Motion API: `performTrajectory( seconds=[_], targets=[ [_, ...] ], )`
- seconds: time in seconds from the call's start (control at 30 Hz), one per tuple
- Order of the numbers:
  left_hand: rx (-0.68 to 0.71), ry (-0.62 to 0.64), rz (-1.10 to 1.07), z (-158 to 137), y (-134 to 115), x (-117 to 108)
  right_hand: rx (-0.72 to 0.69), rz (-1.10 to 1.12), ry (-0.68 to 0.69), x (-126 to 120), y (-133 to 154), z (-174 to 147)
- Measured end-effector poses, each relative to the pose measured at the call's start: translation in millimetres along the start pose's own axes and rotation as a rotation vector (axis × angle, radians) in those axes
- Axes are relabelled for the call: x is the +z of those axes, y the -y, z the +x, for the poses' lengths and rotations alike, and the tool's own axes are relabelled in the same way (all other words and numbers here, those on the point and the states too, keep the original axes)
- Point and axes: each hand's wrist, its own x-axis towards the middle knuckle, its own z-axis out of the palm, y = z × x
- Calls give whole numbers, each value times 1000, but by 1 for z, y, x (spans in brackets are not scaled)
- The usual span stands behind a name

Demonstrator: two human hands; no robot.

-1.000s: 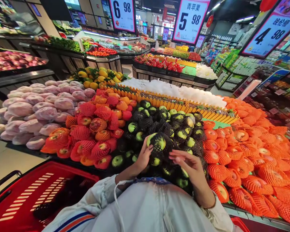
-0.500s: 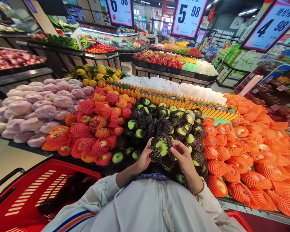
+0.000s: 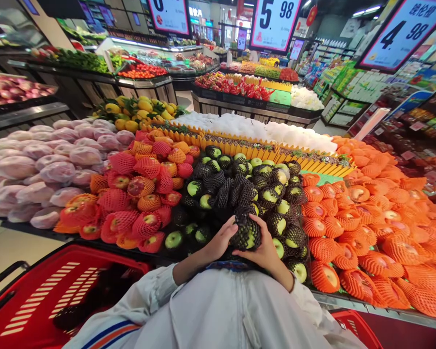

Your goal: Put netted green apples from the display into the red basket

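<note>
Between my two hands, close to my body, is a green apple (image 3: 247, 236) in a black foam net. My left hand (image 3: 222, 237) presses on its left side, fingertips at the net's upper edge. My right hand (image 3: 264, 246) wraps round its right side, with the thumb below and the fingers on top. Behind it lies a pile of green apples (image 3: 269, 196), many in black nets. Crumpled black foam nets (image 3: 236, 191) lie on the pile just beyond my hands.
Red apples in pink and orange nets (image 3: 147, 220) lie to the left, with wrapped pale pink fruit (image 3: 54, 172) farther left. Fruit in orange nets (image 3: 359, 242) fills the right. A red shopping basket (image 3: 32, 300) holding something dark is at lower left. Price signs (image 3: 276, 22) hang above.
The apple has turned and come slightly lower, showing more net and less bare green. My right hand has moved from pinching the net's edge to wrapping round the side. The view has shifted slightly.
</note>
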Motion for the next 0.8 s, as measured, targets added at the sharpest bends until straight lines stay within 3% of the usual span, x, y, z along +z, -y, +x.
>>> performTrajectory(
  seconds=[0.1, 0.2, 0.37, 0.47, 0.57, 0.67, 0.8],
  targets=[
    [85, 86, 252, -3, -9, -2, -15, -39, -148, 7, -4, -2],
    [257, 71, 425, -4, -21, 1, 54, -20, -260, 6, -1, -1],
    [409, 47, 622, -5, -36, 7, 224, 165, -296, 5, -1, 0],
    [421, 70, 556, -6, -38, 8, 297, 319, -279, 8, -9, -3],
    [328, 106, 340, -6, -34, 4, 340, 455, -309, 11, -19, -8],
    [252, 43, 154, -3, -27, 1, 370, 462, -348, 10, -23, -11],
    [353, -50, 205, 3, -23, -2, 351, 421, -242, 5, -18, -11]
  ],
)
